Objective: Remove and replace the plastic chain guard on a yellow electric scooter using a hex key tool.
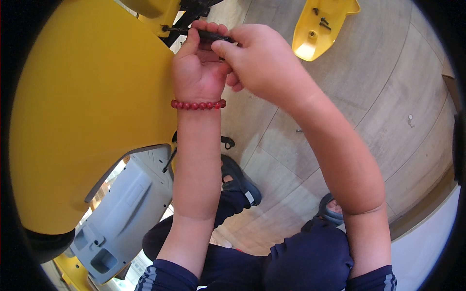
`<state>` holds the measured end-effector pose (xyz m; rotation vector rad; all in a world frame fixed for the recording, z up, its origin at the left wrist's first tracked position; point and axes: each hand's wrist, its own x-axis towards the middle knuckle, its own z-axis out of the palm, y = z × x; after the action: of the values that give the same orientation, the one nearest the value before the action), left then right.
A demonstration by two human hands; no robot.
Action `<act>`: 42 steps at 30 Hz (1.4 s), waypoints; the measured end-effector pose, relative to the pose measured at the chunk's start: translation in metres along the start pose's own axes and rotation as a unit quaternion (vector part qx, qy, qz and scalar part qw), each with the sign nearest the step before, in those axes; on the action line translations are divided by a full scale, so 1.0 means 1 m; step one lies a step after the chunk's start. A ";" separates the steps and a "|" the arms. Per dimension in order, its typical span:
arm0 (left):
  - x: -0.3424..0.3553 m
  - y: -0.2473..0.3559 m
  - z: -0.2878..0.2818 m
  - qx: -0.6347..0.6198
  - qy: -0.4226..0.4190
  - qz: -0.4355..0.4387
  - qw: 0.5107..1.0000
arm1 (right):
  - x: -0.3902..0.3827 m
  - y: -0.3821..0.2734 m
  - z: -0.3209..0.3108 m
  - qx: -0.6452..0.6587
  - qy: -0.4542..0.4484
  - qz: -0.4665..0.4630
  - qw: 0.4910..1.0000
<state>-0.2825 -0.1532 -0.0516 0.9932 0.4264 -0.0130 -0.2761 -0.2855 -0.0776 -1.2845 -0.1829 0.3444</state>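
A screwdriver [209, 35] with a black handle lies nearly level across my two hands at the top. Its thin shaft reaches left to a dark hole at the edge of a yellow bracket [167, 22]; whether a screw sits there is too small to tell. My left hand [200, 68], palm up with a red bead bracelet at the wrist, steadies the front of the tool between thumb and curled fingers. From the right, my right hand [259, 56] closes round the rear of the handle. Beside my left forearm spreads a large yellow body panel [97, 111].
A loose yellow cover [315, 41] with several dark screws in it lies on the wood-look floor [383, 92]. A small screw [298, 130] and a small pale piece [410, 120] lie farther right. Below the body panel is a grey moulded panel [121, 201]. My sandalled foot [240, 184] stands near it.
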 end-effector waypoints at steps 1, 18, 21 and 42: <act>0.000 0.000 0.004 -0.008 0.008 0.003 1.000 | -0.001 0.001 -0.001 0.000 0.001 0.000 1.000; 0.001 -0.005 -0.008 -0.027 0.033 0.010 0.999 | 0.001 0.011 0.000 -0.152 0.120 -0.252 0.948; 0.000 0.000 -0.009 -0.065 -0.003 0.009 0.998 | -0.004 0.007 -0.001 -0.319 0.099 -0.366 0.868; -0.003 -0.001 -0.008 -0.005 0.074 0.043 0.996 | -0.004 0.010 0.001 0.039 0.083 0.096 0.991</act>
<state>-0.2883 -0.1478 -0.0550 1.0049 0.5189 0.1419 -0.2820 -0.2841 -0.0868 -1.2503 0.0953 0.4035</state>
